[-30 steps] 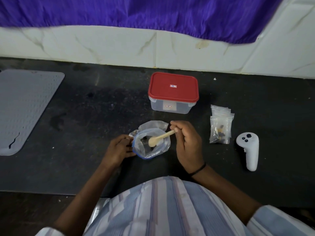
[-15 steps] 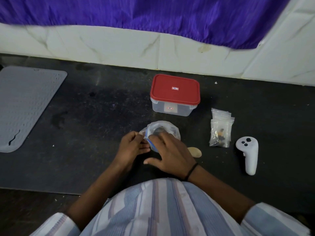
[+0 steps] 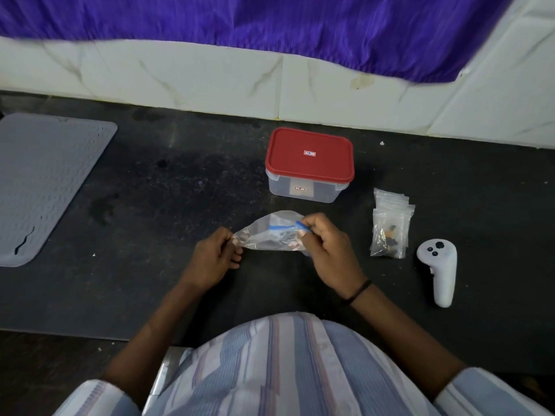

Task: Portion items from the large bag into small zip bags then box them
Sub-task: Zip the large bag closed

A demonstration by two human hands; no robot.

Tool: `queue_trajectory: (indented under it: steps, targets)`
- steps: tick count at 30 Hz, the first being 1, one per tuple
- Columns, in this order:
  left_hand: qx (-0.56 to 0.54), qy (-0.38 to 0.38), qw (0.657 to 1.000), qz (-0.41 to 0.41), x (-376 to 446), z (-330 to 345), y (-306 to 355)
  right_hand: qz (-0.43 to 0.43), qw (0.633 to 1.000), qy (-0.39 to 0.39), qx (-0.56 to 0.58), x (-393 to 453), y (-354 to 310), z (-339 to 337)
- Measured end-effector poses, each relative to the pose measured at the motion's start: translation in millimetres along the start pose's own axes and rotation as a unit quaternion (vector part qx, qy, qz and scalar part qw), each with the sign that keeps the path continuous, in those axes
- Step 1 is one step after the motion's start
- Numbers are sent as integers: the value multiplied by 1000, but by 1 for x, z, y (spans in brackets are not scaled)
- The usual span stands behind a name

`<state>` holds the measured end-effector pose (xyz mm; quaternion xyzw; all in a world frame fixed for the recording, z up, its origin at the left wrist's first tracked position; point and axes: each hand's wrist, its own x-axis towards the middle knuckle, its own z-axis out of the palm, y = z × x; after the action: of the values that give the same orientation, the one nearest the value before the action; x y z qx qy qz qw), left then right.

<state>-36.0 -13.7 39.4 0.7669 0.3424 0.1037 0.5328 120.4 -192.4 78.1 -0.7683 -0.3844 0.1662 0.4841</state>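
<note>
Left hand [image 3: 216, 256] and right hand [image 3: 326, 247] pinch the big bag [image 3: 270, 235] at its blue zip. Small bags [image 3: 389, 227] partly filled (count unclear); box [image 3: 309, 166] lidded, boxing not started.

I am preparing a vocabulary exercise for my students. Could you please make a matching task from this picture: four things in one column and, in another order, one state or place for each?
Things:
1. large bag
2. box
3. small zip bags
4. white controller

States or places:
a. shut with a red lid
b. held between both hands
c. farthest right on the counter
d. stacked between the box and the controller

Pairs: 1-b, 2-a, 3-d, 4-c. The left hand and right hand each pinch an end of the bag.
</note>
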Motion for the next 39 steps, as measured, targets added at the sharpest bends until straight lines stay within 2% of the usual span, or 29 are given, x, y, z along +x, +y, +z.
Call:
queue_trajectory:
  steps: [2, 4, 6, 8, 9, 11, 14, 16, 18, 21, 24, 27, 29, 31, 33, 35, 39]
  targets:
    - [-1, -24, 1000, -7, 3, -7, -2, 54, 990, 54, 122, 2, 0, -4]
    - [-3, -52, 999, -12, 5, -11, 0, 94, 970, 119, 191, 3, 1, -5]
    - [6, -66, 998, -16, 7, -11, 2, 129, 958, 159, 201, 1, 0, -1]
    - [16, -72, 997, -30, 8, -11, 4, 113, 976, 153, 107, -2, 0, 1]
    - [18, -71, 996, -41, 8, -10, 3, 76, 988, 131, 21, -4, -1, 0]
    - [2, -48, 997, -56, 7, -10, 2, 7, 989, 76, -130, -5, -5, -3]
    - [-141, 16, 987, -78, 4, -7, 4, -29, 978, 61, -198, -2, -15, -10]
    - [-280, 41, 955, -88, 2, -3, 8, -15, 986, 48, -158, -1, -19, -13]
    - [-384, 61, 917, -87, 1, 2, 12, 44, 994, -25, -98, 2, -23, -18]
    - [-433, 98, 892, -81, 2, 10, 18, 69, 983, -172, -12, 8, -29, -26]
    - [-370, 131, 917, -68, 3, 16, 20, 88, 959, -256, 84, 14, -29, -36]
    - [-260, 174, 950, -23, -1, 26, 23, 101, 937, -322, 85, 17, -27, -39]
    - [-193, 208, 959, 15, -5, 33, 27, 66, 951, -296, 56, 17, -26, -34]
    - [-158, 231, 960, 25, -5, 38, 27, 48, 979, -198, 16, 17, -23, -28]
    - [-135, 250, 959, 17, -3, 39, 23, 60, 992, -111, 25, 19, -19, -23]
    - [-107, 262, 959, 10, -3, 39, 20, 112, 989, -63, 77, 21, -17, -17]
    - [-47, 267, 963, -9, 2, 35, 19, 238, 964, -45, 110, 21, -14, -11]
